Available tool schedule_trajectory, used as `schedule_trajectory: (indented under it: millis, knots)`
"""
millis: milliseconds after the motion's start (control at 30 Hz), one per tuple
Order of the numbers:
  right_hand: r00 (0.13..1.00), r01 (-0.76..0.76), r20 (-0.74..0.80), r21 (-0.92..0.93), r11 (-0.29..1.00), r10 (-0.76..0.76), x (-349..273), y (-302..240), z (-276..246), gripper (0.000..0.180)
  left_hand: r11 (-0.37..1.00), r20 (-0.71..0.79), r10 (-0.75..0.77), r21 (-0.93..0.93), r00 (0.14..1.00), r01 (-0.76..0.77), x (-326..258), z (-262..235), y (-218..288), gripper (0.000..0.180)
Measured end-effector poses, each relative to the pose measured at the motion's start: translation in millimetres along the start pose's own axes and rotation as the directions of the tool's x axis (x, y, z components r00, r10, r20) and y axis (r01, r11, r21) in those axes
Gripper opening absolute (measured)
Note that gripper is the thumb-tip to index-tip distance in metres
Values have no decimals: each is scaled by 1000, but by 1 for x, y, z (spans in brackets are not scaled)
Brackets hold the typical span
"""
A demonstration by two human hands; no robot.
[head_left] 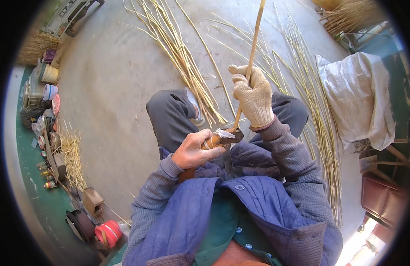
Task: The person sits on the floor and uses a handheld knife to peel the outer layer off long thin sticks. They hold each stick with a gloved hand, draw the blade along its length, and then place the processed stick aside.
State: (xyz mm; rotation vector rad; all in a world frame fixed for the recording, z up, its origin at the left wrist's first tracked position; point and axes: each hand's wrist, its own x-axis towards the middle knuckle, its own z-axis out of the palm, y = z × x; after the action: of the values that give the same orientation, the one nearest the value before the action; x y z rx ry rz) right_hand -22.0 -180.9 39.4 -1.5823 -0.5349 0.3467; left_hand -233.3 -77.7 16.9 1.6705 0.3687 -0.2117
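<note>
Head view: left hand (194,150), bare, fingers wrapped round knife (222,139) handle, blade against near end of cane (249,66). Right hand (254,95), gloved, fingers closed round cane above lap, cane slanting far and up. Loose stalks (183,57) spread on floor (107,88); white sack (360,97) right.

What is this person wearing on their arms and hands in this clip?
Both arms are in grey-blue ribbed knit sleeves under a blue quilted vest with round buttons. The right hand wears a cream knitted work glove with a reddish cuff edge. The left hand is bare, with no glove.
</note>
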Motion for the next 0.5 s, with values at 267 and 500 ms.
schedule_trajectory:
  millis: [267,500]
  knots:
    - [997,-77,3,30,997,77,-11,-5,-4,19,991,11,80,106,997,-80,-6,10,-6,42]
    - [994,-110,-11,124,986,112,-27,-4,-12,17,962,171,-208,-141,963,233,-9,9,4,43]
